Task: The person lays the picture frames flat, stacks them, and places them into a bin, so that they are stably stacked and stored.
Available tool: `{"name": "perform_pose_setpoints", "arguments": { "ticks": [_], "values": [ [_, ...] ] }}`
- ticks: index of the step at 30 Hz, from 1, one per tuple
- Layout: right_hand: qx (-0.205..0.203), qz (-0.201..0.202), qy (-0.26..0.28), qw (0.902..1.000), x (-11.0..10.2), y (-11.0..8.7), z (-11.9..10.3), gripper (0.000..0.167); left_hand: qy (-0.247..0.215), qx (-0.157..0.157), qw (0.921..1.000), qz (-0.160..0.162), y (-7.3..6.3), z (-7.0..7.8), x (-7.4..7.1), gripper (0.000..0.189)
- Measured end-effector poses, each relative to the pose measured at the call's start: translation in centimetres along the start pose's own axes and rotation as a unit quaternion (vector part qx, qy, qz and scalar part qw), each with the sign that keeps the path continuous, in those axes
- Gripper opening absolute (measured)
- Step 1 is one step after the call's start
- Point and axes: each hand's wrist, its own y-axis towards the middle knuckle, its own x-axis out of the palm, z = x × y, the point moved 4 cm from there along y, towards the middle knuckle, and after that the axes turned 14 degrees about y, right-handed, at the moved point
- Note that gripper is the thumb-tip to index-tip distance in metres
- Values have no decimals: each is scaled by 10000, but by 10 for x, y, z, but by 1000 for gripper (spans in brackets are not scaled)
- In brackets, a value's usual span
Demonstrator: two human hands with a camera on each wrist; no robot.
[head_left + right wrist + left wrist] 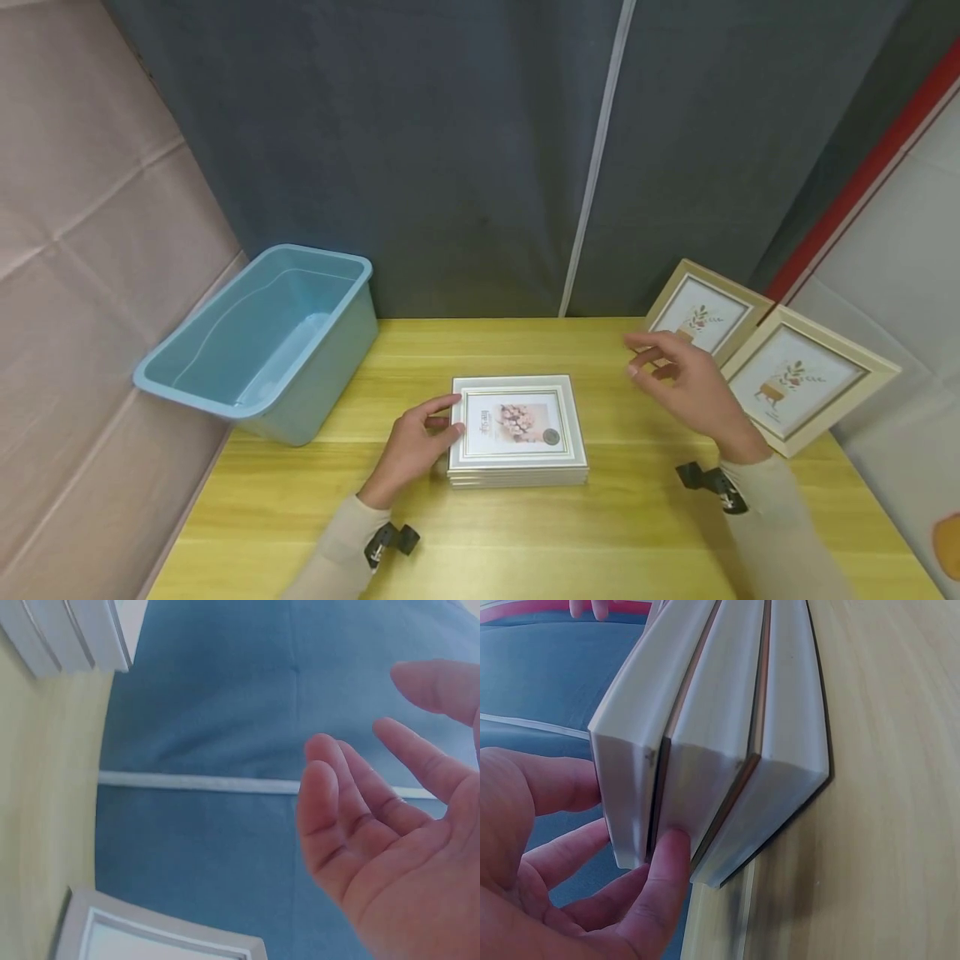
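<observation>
Against left hand [412, 444], perhaps three stacked frames [517, 427].

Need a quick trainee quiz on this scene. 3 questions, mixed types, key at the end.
1. Count: how many picture frames can you make out in the stack in the left wrist view?
2. True or false: the right hand is holding something.
3. Multiple choice: in the head view, where does the blue bin stand relative to the stack?
A) to its right
B) on top of it
C) to its left

Key:
1. Three.
2. False: it is in the air with nothing in its fingers; the left hand is the one touching the stack.
3. C.
</observation>
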Motion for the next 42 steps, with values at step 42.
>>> {"name": "perform_pose_setpoints", "arguments": {
  "ticks": [42],
  "values": [
    [998, 1564, 62, 9826, -147, -6, 38, 43, 64, -79, 9999, 11, 0, 3, 2, 47]
  ]
}}
